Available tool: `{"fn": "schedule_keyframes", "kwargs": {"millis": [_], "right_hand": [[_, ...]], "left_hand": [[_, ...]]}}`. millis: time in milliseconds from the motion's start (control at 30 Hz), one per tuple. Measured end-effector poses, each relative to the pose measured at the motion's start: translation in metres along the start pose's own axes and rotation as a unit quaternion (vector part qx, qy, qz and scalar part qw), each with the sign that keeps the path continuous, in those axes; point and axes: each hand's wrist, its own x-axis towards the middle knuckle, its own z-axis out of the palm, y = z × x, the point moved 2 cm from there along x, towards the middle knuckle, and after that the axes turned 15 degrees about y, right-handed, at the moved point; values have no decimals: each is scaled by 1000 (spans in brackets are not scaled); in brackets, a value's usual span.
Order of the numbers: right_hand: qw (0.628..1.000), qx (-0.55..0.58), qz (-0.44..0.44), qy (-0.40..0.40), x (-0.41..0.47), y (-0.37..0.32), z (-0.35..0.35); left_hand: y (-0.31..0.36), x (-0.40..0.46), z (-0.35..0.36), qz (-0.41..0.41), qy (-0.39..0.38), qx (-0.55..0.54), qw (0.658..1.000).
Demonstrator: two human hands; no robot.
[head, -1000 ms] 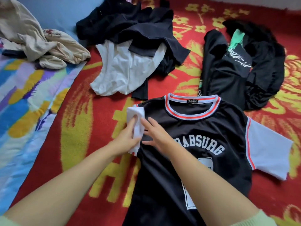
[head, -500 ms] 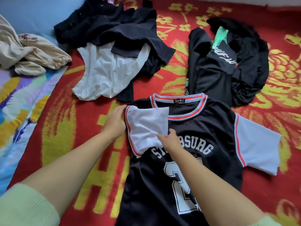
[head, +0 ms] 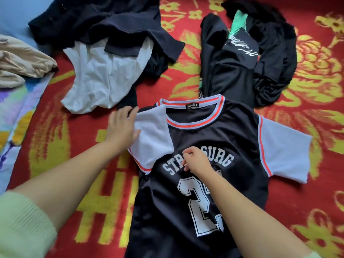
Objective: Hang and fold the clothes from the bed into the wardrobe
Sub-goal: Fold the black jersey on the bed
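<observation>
left hand (head: 122, 127) spread flat, right hand (head: 197, 162) loosely curled.

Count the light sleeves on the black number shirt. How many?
2. The black jersey has one pale short sleeve folded inward over its chest, under the left hand. The other pale sleeve lies spread flat on the red blanket to the right.

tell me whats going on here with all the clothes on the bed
A person is folding a black jersey laid flat, front up, on a red and yellow blanket. The left hand presses one white sleeve, already folded in over the chest. The right hand rests on the lettering. The other sleeve is spread out, not yet folded. Beyond it lie a white shirt under dark clothes and a black pile, all unfolded.
</observation>
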Motion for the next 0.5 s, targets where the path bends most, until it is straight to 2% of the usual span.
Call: {"fn": "schedule_keyframes", "kwargs": {"millis": [67, 133, 167, 233, 300, 333, 400, 433, 500], "right_hand": [[999, 14, -17, 40, -5, 7, -10], [999, -1, -25, 32, -10, 15, -15], [999, -26, -31, 10, -12, 17, -14], [990, -111, -67, -49, -16, 20, -12], [976, -174, -94, -92, -23, 21, -11], [972, -184, -100, -102, -27, 24, -12], [968, -197, -108, -107, -35, 36, -17], [967, -203, -113, -104, -42, 45, -23], [974, -181, -122, -66, -52, 63, -39]], "left_hand": [[28, -35, -2, 77, 74, -29, 994], [56, -83, 4, 91, 52, -39, 994], [64, -105, 8, 64, -4, -21, 998], [73, -134, 11, -59, -129, 13, 990], [73, -137, 6, -171, -171, 17, 970], [71, -135, 7, -170, -179, 22, 969], [68, -130, 8, -96, -162, 20, 982], [66, -129, 2, -32, -139, 30, 989], [56, -137, -3, 33, -99, 27, 994]]}}
